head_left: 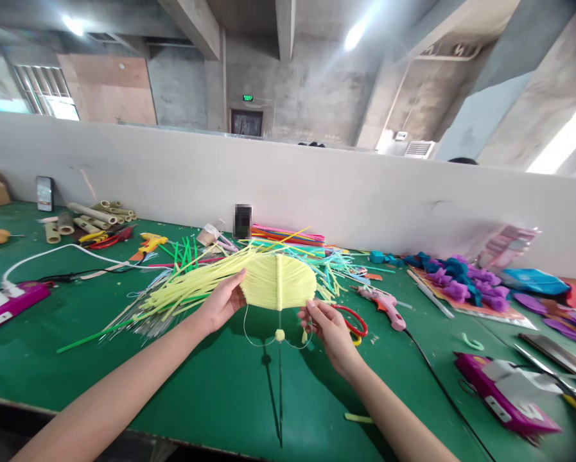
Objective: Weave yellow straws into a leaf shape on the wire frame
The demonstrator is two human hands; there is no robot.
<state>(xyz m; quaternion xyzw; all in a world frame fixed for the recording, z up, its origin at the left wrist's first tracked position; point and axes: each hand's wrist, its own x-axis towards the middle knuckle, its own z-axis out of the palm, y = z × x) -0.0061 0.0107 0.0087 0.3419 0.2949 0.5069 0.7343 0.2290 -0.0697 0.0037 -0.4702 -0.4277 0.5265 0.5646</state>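
Note:
A pale yellow fan shape made of pipe cleaners [297, 281] is held up over the table, with a thicker rib down its middle. My left hand [223, 301] pinches its left edge, and my right hand [330, 330] grips the lower right edge between thumb and fingers. From the fan's lower end a thin wire stem [280, 391] runs down, carrying a small yellow ball [280, 335]. Thin wire loops curve out to both sides of the ball. By my right fingers hangs a small yellow tuft [304, 335].
Behind the fan lie loose yellow pipe cleaners [186, 282]. A pink glue gun [384, 307] and red-handled scissors [357, 321] are to the right, a yellow glue gun [151, 242] and bamboo pieces [99, 215] to the left. Purple power strips [504, 391] flank the green table [210, 398]; a white partition [182, 173] stands behind.

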